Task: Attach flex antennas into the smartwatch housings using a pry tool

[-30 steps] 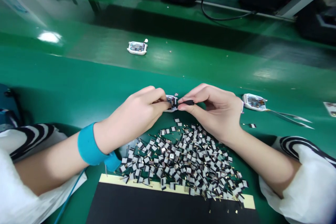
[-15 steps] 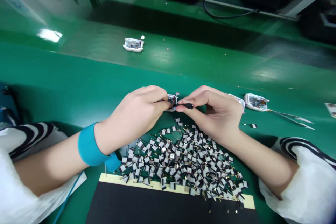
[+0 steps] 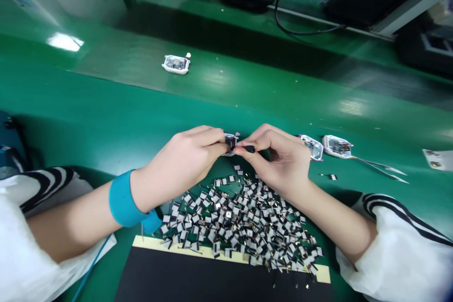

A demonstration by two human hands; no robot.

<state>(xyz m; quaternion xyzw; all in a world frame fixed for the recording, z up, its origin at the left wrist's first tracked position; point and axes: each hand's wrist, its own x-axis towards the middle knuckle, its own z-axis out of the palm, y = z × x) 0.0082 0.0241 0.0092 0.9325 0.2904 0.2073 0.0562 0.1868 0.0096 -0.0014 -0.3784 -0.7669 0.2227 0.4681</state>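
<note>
My left hand (image 3: 187, 155) is closed, its thumb and fingers gripping the left end of a small white device casing (image 3: 231, 138) with electronics inside. Most of that casing is hidden by the fingers. At the casing's right side, my right hand (image 3: 283, 160) pinches a small dark part with a rounded black end (image 3: 249, 149) between thumb and forefinger. Its far end is hidden by the fingertips. Just below both hands spreads a pile of small black-and-white parts with short leads (image 3: 244, 222). A teal strap (image 3: 122, 198) circles my left wrist.
Right of my right hand lie an open white casing (image 3: 312, 147), another one (image 3: 337, 146) and metal tweezers (image 3: 382, 169). One loose part (image 3: 332, 177) is below them. A further casing (image 3: 176, 64) sits farther back. A black mat (image 3: 212, 276) borders the pile; a black cable (image 3: 300, 33) runs behind.
My right hand and the things on the right appear shifted slightly left, partly with the camera's view. The casing behind my right hand shows more. Both hands keep their grips.
</note>
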